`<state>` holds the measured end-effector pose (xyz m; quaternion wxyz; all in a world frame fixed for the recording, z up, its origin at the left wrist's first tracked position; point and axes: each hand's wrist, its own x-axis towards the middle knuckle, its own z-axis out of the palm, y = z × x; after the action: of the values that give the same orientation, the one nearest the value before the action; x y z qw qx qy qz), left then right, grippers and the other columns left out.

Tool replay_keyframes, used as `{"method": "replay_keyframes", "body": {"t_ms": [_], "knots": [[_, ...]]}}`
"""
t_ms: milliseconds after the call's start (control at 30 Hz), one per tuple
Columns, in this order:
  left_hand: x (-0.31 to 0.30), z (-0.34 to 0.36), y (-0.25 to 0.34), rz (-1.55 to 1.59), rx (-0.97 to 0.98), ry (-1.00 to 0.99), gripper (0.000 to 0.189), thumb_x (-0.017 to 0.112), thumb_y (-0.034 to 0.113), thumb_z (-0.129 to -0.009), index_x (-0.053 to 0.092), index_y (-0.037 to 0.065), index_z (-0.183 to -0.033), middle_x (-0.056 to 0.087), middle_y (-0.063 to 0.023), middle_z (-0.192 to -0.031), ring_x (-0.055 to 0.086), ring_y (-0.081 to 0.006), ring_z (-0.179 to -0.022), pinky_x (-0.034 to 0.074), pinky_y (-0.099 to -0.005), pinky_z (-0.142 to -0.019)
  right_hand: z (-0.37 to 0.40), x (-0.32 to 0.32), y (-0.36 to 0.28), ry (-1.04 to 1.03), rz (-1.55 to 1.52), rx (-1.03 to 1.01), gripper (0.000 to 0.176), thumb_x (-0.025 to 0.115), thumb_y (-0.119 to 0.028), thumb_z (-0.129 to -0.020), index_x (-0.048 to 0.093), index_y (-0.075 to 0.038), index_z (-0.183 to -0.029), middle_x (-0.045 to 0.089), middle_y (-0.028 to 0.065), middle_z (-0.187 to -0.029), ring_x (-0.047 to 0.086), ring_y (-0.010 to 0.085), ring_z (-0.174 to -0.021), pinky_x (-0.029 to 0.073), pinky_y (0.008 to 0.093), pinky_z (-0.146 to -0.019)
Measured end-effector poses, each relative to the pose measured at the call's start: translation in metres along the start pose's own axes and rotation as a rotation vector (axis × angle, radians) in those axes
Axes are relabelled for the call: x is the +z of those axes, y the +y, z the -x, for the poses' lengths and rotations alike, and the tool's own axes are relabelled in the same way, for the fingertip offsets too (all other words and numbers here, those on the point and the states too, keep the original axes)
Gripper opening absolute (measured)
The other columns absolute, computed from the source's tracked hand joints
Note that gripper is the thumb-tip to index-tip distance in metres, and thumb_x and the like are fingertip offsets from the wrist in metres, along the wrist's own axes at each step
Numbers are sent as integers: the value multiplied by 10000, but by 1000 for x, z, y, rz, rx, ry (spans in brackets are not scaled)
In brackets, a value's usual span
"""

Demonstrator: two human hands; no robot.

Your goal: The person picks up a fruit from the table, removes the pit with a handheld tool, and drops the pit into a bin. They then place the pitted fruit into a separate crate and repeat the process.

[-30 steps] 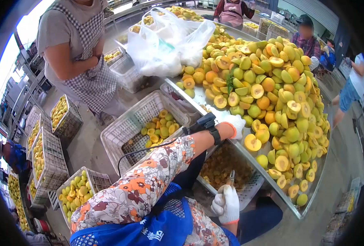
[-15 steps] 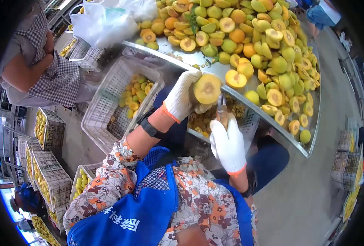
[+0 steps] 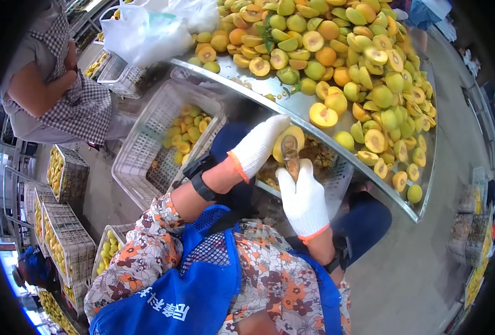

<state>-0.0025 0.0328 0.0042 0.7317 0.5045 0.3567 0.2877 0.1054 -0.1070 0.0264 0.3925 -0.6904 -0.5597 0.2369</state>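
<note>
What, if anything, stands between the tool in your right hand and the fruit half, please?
Nothing visible does: the left hand holds the fruit half with its cut face showing, and the tool in the right hand touches its middle.

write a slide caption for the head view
Gloved left hand holds a halved yellow fruit; right hand sets a metal tool against its centre
</note>
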Motion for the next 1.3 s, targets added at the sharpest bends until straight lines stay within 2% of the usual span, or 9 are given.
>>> {"method": "replay_keyframes", "body": {"t_ms": [133,267,333,800,867,967,1100,1167,1300], "knots": [[-8,10,2,-367,208,-36,429,469,408,-1039,655,38,-1153,697,-77,-965,651,-163,-869,542,-318,-814,4,1,-13,-39,117,130,361,618,-329,-986,500,-3,-1090,627,339,-796,625,533,-744,489,586,-600],[1,39,45,-516,-13,-73,416,400,359,-1070,669,47,-1123,702,-115,-993,642,-191,-942,521,-362,-855,14,6,-19,-38,39,131,437,578,-370,-995,483,14,-1182,621,368,-845,613,559,-817,479,613,-694],[-14,30,7,-819,301,-31,466,404,423,-1057,678,49,-1111,706,-162,-986,654,-245,-904,516,-381,-845,20,8,-24,-29,61,125,395,573,-342,-991,474,10,-1141,629,362,-847,613,564,-841,474,603,-698],[21,89,75,-872,34,-110,595,414,558,-1013,689,82,-1243,737,-194,-992,693,-345,-951,514,-409,-896,64,7,-25,14,-140,143,503,578,-323,-958,501,76,-1254,648,362,-987,640,518,-968,493,522,-805],[14,80,62,-886,29,-145,674,364,604,-1004,676,50,-1227,698,-257,-1135,655,-434,-1067,496,-441,-935,69,11,-14,70,30,-13,568,475,-480,-1037,536,-3,-1337,698,273,-893,672,473,-763,534,517,-668],[8,71,52,-881,-16,-146,806,328,669,-994,657,-36,-1202,695,-269,-1105,664,-398,-1049,495,-432,-936,66,-7,-34,-139,-54,189,712,511,-484,-1004,419,77,-1432,593,424,-1148,566,576,-1097,467,566,-925],[-1,60,48,-900,-142,-285,866,321,708,-978,632,-61,-1227,683,-235,-1149,657,-346,-1055,489,-421,-956,70,3,-25,-112,-1,138,720,506,-483,-1006,405,85,-1437,592,427,-1147,570,572,-1097,470,561,-923],[-3,54,48,-921,-155,-300,857,341,708,-972,625,-54,-1244,677,-217,-1170,658,-332,-1040,511,-419,-910,74,14,-18,53,70,-16,537,483,-484,-1031,567,-27,-1300,696,278,-889,661,492,-763,525,538,-672],[-3,55,45,-723,-232,-264,807,425,698,-961,631,-13,-1283,678,-176,-1178,633,-237,-1079,559,-343,-772,68,4,-36,-11,-137,113,449,562,-338,-981,515,33,-1229,645,372,-963,631,538,-965,495,565,-773]]}}
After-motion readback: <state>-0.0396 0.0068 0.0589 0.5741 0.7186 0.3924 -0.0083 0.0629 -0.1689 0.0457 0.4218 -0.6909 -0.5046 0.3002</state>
